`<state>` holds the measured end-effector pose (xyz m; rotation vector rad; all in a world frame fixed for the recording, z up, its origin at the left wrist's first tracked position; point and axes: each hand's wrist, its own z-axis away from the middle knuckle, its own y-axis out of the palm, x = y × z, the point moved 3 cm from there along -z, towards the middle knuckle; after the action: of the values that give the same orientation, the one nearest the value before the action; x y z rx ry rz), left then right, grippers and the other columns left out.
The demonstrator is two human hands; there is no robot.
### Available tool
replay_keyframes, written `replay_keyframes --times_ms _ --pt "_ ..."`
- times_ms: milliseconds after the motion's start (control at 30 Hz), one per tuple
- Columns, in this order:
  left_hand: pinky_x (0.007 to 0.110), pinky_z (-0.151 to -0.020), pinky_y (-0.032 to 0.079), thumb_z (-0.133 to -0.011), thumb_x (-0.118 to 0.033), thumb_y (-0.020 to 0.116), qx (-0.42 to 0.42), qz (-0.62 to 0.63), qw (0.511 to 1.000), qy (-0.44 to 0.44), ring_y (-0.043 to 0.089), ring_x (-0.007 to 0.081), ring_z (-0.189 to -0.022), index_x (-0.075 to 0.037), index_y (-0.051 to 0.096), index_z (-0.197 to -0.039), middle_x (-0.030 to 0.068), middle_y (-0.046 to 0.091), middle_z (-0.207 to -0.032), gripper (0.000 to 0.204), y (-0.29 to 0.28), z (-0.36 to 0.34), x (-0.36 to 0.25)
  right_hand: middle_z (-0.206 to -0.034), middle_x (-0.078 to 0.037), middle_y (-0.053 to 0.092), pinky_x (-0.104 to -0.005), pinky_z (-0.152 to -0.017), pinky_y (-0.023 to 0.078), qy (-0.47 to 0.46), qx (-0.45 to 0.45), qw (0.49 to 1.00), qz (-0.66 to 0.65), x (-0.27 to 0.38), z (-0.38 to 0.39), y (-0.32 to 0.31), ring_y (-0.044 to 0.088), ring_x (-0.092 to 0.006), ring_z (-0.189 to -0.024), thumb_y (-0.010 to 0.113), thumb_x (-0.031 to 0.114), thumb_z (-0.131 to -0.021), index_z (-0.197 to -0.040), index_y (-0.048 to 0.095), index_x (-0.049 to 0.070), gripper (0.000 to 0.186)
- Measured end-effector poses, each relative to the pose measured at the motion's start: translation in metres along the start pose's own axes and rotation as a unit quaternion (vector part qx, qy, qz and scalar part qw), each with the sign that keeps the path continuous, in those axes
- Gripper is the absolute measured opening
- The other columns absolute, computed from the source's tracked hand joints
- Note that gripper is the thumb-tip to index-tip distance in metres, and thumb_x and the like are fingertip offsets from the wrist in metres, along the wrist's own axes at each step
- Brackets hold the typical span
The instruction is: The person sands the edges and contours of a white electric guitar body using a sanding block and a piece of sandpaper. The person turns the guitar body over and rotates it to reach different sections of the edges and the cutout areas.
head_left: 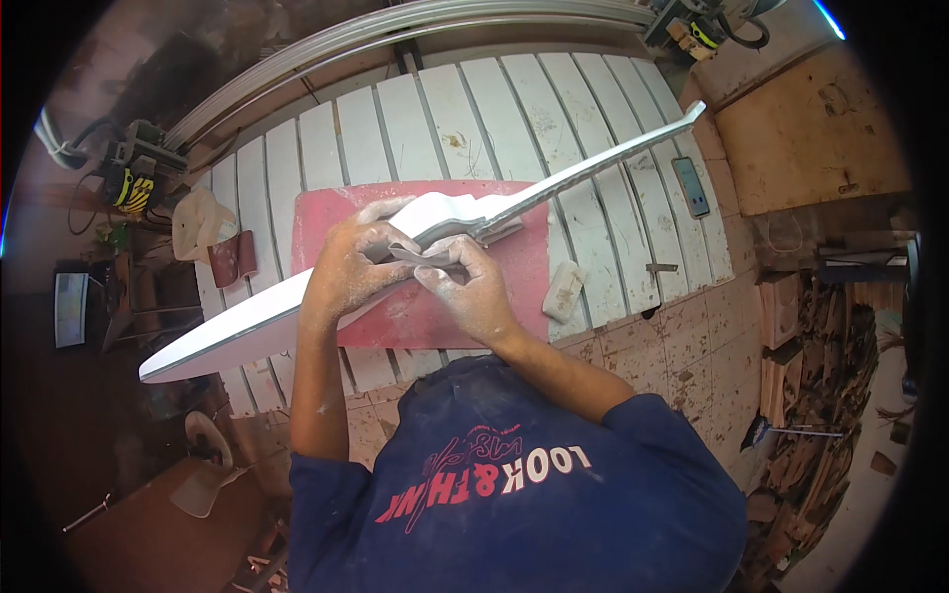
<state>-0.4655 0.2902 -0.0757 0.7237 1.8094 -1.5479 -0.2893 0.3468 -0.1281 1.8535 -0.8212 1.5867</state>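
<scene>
A white, guitar-shaped piece (pixel 237 318) with a long pointed body and a slim neck lies slantwise across a red mat (pixel 519 272). Its neck reaches up to the far right, and its pointed end sticks out past the table at the left. Over the near edge of the body, my dusty left hand (pixel 354 262) pinches a small grey piece of sandpaper (pixel 423 259). The fingers of my right hand (pixel 470 292) are closed on the sandpaper's other side. The sheet looks folded or bent between the two hands, and my fingers hide part of it.
On the slatted white table (pixel 405 109) lie a phone (pixel 689 188), a pale block (pixel 563 292) and a small metal strip (pixel 661 267). A dark red curled sheet (pixel 233 259) rests at the left. Metal rails (pixel 395 28) span the far side; wood scraps (pixel 811 425) pile at right.
</scene>
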Motion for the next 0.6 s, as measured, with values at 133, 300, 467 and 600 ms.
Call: replay_keyframes --times_ms 133,300,467,600 --pt "0.041 -0.098 0.052 -0.067 -0.028 0.093 -0.004 0.015 0.996 -0.089 0.066 0.0327 -0.117 -0.002 0.069 -0.111 0.0175 0.068 -0.128 0.057 -0.003 -0.003 -0.004 -0.100 -0.010 0.066 -0.0281 -0.080 0.056 0.092 -0.056 0.989 -0.100 -0.026 0.010 -0.045 0.066 -0.0132 -0.090 0.059 0.006 -0.100 -0.118 0.056 0.000 0.019" --pt "0.044 -0.101 0.051 -0.059 -0.040 0.095 -0.015 -0.057 0.986 -0.153 0.065 0.0363 -0.120 -0.008 0.056 -0.135 0.0211 0.065 -0.131 0.092 0.003 -0.018 0.001 -0.097 -0.014 0.071 -0.0303 -0.055 0.055 0.318 -0.154 0.931 -0.088 -0.107 0.014 -0.115 0.067 -0.0183 -0.065 0.051 0.007 -0.101 -0.119 0.054 -0.002 0.021" --pt "0.043 -0.099 0.053 -0.060 -0.045 0.093 0.006 -0.123 0.977 -0.172 0.068 0.0365 -0.113 -0.006 0.054 -0.141 0.0236 0.067 -0.126 0.098 0.004 -0.030 0.002 -0.086 -0.013 0.070 -0.0284 -0.052 0.050 0.302 -0.128 0.945 -0.003 -0.158 -0.017 -0.131 0.066 -0.0149 -0.065 0.053 0.012 -0.094 -0.111 0.058 -0.003 0.023" --pt "0.043 -0.095 0.054 -0.061 -0.050 0.092 0.032 -0.191 0.957 -0.215 0.070 0.0362 -0.109 -0.007 0.056 -0.140 0.0234 0.069 -0.121 0.097 0.009 -0.032 0.004 -0.089 -0.019 0.072 -0.0432 -0.062 0.053 0.225 -0.117 0.937 0.239 -0.168 -0.034 -0.124 0.068 -0.0331 -0.068 0.061 0.018 -0.093 -0.107 0.061 -0.004 0.026"
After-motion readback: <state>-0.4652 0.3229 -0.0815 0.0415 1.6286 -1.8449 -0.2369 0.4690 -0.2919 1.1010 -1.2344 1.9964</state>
